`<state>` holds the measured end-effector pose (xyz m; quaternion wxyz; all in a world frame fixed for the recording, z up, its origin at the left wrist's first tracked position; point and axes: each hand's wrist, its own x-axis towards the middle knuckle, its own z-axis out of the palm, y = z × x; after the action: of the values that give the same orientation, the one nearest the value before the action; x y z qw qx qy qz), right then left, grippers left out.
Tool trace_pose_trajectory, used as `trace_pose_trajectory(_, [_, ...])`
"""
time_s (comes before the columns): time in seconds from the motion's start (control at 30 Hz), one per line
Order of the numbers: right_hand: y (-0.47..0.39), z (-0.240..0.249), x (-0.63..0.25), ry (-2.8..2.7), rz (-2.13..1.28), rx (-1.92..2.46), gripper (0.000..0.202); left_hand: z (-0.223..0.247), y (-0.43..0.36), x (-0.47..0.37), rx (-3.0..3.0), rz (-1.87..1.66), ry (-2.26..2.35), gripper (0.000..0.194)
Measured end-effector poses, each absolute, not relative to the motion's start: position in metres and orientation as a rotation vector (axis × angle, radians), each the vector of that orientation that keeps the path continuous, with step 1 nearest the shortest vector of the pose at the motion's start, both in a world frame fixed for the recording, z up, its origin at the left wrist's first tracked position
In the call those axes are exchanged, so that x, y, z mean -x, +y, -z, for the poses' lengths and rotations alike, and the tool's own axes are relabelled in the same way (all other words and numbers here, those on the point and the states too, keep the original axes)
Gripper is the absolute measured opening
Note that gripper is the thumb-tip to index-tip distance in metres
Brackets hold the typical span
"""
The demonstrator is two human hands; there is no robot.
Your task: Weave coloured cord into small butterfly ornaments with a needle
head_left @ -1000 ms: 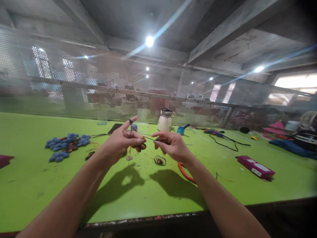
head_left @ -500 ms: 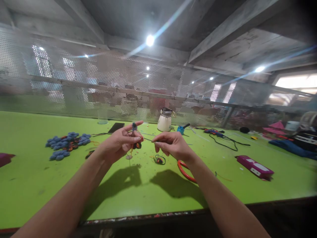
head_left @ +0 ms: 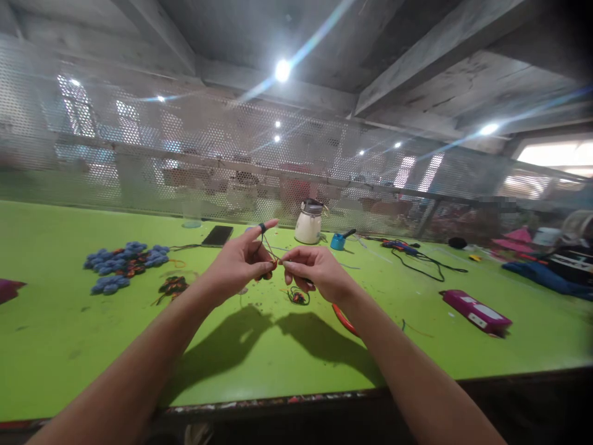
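In the head view my left hand [head_left: 238, 259] pinches a small dark and orange crochet piece [head_left: 267, 275] between thumb and fingers. Its index finger points up and away, with dark yarn [head_left: 262, 228] wound round it and strands running down to the piece. Close by on the right, my right hand [head_left: 317, 267] pinches a thin crochet hook [head_left: 280, 262], whose tip meets the work; most of the hook is hidden by the fingers. Below the hands lies a small tangle of dark and orange yarn [head_left: 297, 296].
Blue crocheted flowers [head_left: 111, 262] and a dark-orange crocheted piece [head_left: 173, 286] lie left. Behind are a phone [head_left: 217, 236], a white jug [head_left: 308, 224] and a blue pot [head_left: 338, 241]. Red scissor-like handles [head_left: 344, 319] sit under my right forearm; a purple box [head_left: 477, 311] lies right.
My hands have come closer together, and the hook, showing between them before, is now mostly covered. My left hand has shifted slightly right, with its index finger raised more.
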<state>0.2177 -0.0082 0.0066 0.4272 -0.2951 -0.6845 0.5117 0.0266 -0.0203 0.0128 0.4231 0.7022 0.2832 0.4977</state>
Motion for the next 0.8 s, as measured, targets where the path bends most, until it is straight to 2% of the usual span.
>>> trace_pose_trajectory(0.13, [-0.009, 0.001, -0.207, -1.436, -1.402, 0.711, 0.029, -0.010, -0.025, -0.035, -1.950, -1.411, 0.819, 0.073])
trace_pose_trajectory(0.27, [-0.013, 0.005, -0.197, -1.309, -1.388, 0.595, 0.027, -0.010, -0.026, -0.039, -1.678, -1.458, 0.697, 0.076])
trace_pose_trajectory(0.37, [-0.013, 0.005, -0.199, -1.423, -1.221, 0.581, 0.024, -0.014, -0.025, -0.033, -1.361, -1.392, 0.550, 0.075])
trace_pose_trajectory(0.57, [-0.009, 0.001, -0.214, -1.789, -0.663, 0.637, 0.014, -0.020, -0.020, -0.018, -1.079, -1.378, 0.476, 0.055])
trace_pose_trajectory(0.8, [-0.008, 0.006, -0.209, -1.717, -1.113, 0.578, 0.020, -0.009, -0.012, -0.025, -1.432, -1.231, 0.718, 0.036])
